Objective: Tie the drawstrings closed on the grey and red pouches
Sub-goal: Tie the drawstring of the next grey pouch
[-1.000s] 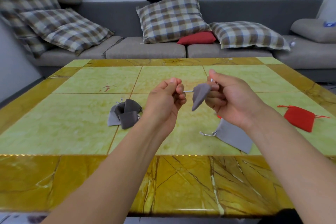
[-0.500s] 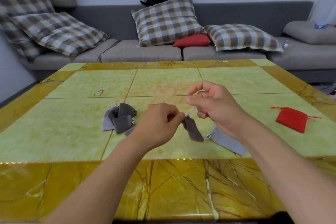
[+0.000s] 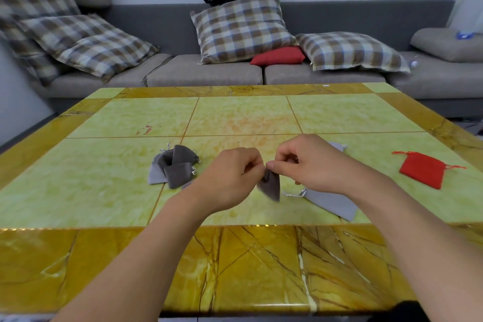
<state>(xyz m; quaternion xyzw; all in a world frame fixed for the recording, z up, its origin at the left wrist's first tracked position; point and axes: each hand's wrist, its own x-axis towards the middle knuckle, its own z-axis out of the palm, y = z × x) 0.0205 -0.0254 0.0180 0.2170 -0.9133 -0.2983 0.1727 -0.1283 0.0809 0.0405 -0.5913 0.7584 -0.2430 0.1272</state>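
At frame centre, left hand (image 3: 230,178) and right hand (image 3: 311,165) pinch the neck of a dark grey pouch (image 3: 270,184) over the table (image 3: 104,191); red pouch (image 3: 422,170) waits far right; blurred cords could slip, leaving the knot loose

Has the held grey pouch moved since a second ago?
Yes. The held grey pouch has dropped from in front of the table's far tiles to hang by the flat grey pouch, pinched between both hands.

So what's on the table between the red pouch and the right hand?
Head view: only bare table lies between the red pouch and the right hand.
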